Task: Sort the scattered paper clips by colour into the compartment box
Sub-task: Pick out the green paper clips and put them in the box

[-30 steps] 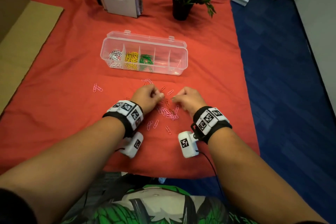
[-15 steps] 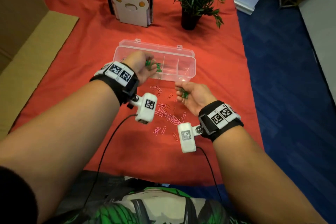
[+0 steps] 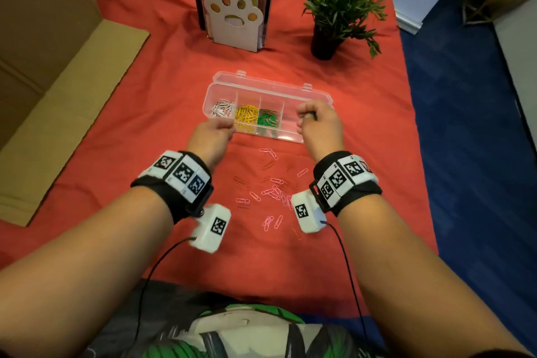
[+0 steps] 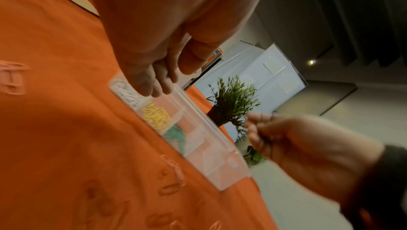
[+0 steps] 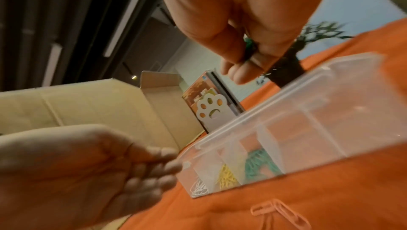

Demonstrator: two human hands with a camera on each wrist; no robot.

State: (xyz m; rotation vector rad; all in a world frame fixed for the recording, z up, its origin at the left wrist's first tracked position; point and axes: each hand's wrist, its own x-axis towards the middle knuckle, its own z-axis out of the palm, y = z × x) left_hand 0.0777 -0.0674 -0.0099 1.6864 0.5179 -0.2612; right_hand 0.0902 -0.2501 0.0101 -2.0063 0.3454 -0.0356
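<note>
The clear compartment box (image 3: 290, 136) lies open on the red cloth and holds white clips (image 3: 223, 107), yellow clips (image 3: 246, 116) and green clips (image 3: 268, 120); its two right compartments look bare. My right hand (image 3: 311, 118) hovers over the box's right part and pinches green paper clips (image 5: 250, 44) between thumb and fingers (image 5: 239, 75). My left hand (image 3: 222, 127) hangs at the box's front left edge with its fingers (image 4: 154, 85) curled and nothing visible in them. Pink clips (image 3: 273, 192) and several red ones (image 3: 267, 166) lie scattered between my wrists.
A paw-shaped bookend with books (image 3: 232, 17) and a potted plant (image 3: 340, 0) stand behind the box. Flat cardboard (image 3: 66, 90) lies at the left. The cloth ends at the right over blue carpet (image 3: 470, 168).
My left hand has drawn back from the green compartment to the box's front left. My right hand has lifted off the cloth with green clips and moved over the box's right part.
</note>
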